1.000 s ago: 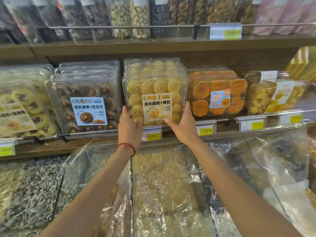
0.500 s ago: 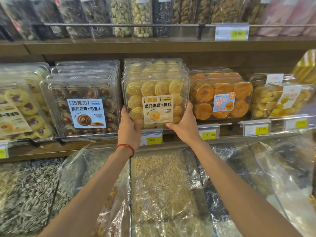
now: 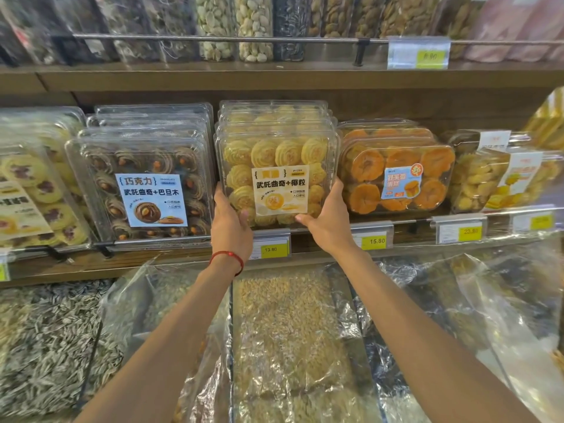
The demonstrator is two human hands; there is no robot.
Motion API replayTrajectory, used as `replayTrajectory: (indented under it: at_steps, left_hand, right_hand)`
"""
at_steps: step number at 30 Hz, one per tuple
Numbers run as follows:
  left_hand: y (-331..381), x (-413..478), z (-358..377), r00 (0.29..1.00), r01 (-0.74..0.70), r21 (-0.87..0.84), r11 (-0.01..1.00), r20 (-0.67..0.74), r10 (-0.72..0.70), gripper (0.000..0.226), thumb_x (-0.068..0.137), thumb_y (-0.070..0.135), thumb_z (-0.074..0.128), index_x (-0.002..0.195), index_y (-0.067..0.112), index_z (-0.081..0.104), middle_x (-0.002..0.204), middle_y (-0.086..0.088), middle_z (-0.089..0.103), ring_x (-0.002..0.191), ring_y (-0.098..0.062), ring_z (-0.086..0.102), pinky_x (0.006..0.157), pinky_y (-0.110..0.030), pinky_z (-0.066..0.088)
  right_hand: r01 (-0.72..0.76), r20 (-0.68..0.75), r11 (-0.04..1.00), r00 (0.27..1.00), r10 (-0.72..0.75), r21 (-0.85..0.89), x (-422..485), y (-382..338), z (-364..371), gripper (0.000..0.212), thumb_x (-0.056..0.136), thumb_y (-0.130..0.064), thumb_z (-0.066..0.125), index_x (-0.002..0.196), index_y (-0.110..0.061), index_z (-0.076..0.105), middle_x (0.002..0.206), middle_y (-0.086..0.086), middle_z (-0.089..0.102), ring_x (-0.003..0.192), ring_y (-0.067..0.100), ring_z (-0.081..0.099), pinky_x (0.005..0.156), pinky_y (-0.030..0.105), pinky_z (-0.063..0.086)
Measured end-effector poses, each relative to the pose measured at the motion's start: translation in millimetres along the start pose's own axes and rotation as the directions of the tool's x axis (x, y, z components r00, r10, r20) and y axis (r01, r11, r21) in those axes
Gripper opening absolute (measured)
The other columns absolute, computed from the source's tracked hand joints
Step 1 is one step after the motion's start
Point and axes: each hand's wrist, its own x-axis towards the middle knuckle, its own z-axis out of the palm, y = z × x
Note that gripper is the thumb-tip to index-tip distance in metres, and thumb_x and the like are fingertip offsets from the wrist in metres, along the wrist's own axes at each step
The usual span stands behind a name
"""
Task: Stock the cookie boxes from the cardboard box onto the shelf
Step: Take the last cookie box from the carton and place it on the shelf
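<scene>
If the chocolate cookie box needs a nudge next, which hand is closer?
Probably the left hand: it holds the yellow cookie box at its lower left corner, right beside the chocolate cookie box. The right hand holds the far corner.

The cookie box stands foremost in a row of like boxes on the shelf, with the left hand at its 8 o'clock corner and the right hand at 4 o'clock. An almond-cookie stack sits at 9 o'clock, a cake stack at 3 o'clock, covered bins at 6 o'clock, and jars at 12 o'clock.
</scene>
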Motion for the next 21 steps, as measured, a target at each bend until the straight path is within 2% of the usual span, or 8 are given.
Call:
replayTrajectory:
  at_steps: [3,5,8,10,15,17,19,21]
  left_hand:
    - [1.5,-1.9,0.0,1.000,0.011,-0.030,1.000,-0.005,-0.011,0.074,0.099,0.006,0.049,0.157,0.021,0.005,0.142,-0.017,0.049,0.129,-0.034,0.048,0.106,-0.051,0.043]
    - [1.1,-2.1,-0.1,1.000,0.017,-0.045,0.999,-0.012,-0.017,0.075,0.099,0.006,0.051,0.157,0.018,0.005,0.141,-0.016,0.051,0.127,-0.032,0.049,0.107,-0.048,0.043]
    - [3.4,-3.8,-0.8,0.999,0.034,-0.063,0.997,-0.027,-0.036,0.075,0.099,0.006,0.053,0.157,0.015,0.007,0.125,-0.010,0.057,0.110,-0.023,0.054,0.095,-0.035,0.044]
    - [6.4,-6.2,-1.6,0.999,0.032,-0.062,0.998,-0.035,-0.034,0.073,0.098,0.005,0.053,0.157,0.013,0.011,0.112,-0.006,0.057,0.099,-0.019,0.052,0.087,-0.030,0.042]
    - [10.6,-9.3,-0.2,0.997,0.045,-0.064,0.997,-0.059,-0.049,0.072,0.098,0.004,0.054,0.157,0.012,0.013,0.097,0.005,0.053,0.093,-0.015,0.049,0.085,-0.025,0.039]
    - [10.6,-11.3,0.9,0.995,0.046,-0.073,0.996,-0.085,-0.052,0.072,0.097,0.003,0.055,0.157,0.012,0.016,0.119,0.001,0.057,0.109,-0.018,0.053,0.095,-0.027,0.043]
    - [8.6,-13.9,2.9,0.991,0.017,-0.069,0.997,-0.131,-0.026,0.070,0.096,0.002,0.055,0.156,0.011,0.020,0.145,-0.007,0.049,0.133,-0.024,0.047,0.111,-0.039,0.040]
    - [9.3,-17.0,5.3,0.986,0.013,-0.061,0.998,-0.164,-0.023,0.069,0.096,0.000,0.053,0.155,0.011,0.021,0.151,-0.009,0.044,0.139,-0.025,0.041,0.114,-0.043,0.037]
  right_hand:
    - [-0.019,0.008,1.000,1.000,0.019,0.015,-0.1,0.5,-0.1,0.106,0.073,-0.008,0.089,0.154,-0.010,0.019,0.154,0.005,0.044,0.142,0.022,0.043,0.119,0.046,0.036]
    - [-0.032,0.011,0.999,0.999,0.032,0.019,-1.2,0.4,-0.1,0.112,0.073,-0.007,0.089,0.157,-0.011,0.015,0.157,0.005,0.040,0.145,0.022,0.039,0.122,0.046,0.033]
    - [-0.045,0.018,0.999,0.999,0.044,0.028,-5.5,-2.2,-1.7,0.119,0.075,-0.006,0.087,0.161,-0.013,0.005,0.164,0.006,0.029,0.152,0.022,0.028,0.126,0.045,0.025]
    - [-0.068,0.034,0.998,0.997,0.068,0.015,-9.3,-3.2,-3.5,0.119,0.082,-0.004,0.083,0.162,-0.012,-0.004,0.169,0.006,0.016,0.156,0.021,0.017,0.127,0.038,0.015]
    - [-0.075,0.044,0.997,0.996,0.074,0.012,-14.7,-0.1,-5.5,0.110,0.090,-0.005,0.075,0.162,-0.010,-0.008,0.171,0.006,0.008,0.157,0.021,0.010,0.126,0.035,0.012]
    - [-0.082,0.046,0.997,0.996,0.081,0.014,-15.5,-0.1,-5.9,0.108,0.091,-0.005,0.074,0.162,-0.010,-0.008,0.171,0.005,0.009,0.157,0.021,0.011,0.125,0.034,0.012]
    - [-0.086,0.042,0.996,0.995,0.085,0.014,-15.7,-0.4,-6.2,0.108,0.091,-0.006,0.074,0.162,-0.011,-0.007,0.171,0.004,0.010,0.156,0.021,0.012,0.125,0.034,0.013]
    - [-0.083,0.042,0.996,0.996,0.082,0.022,-15.9,-0.2,-6.3,0.108,0.091,-0.006,0.074,0.162,-0.012,-0.006,0.170,0.005,0.012,0.156,0.021,0.014,0.125,0.035,0.015]
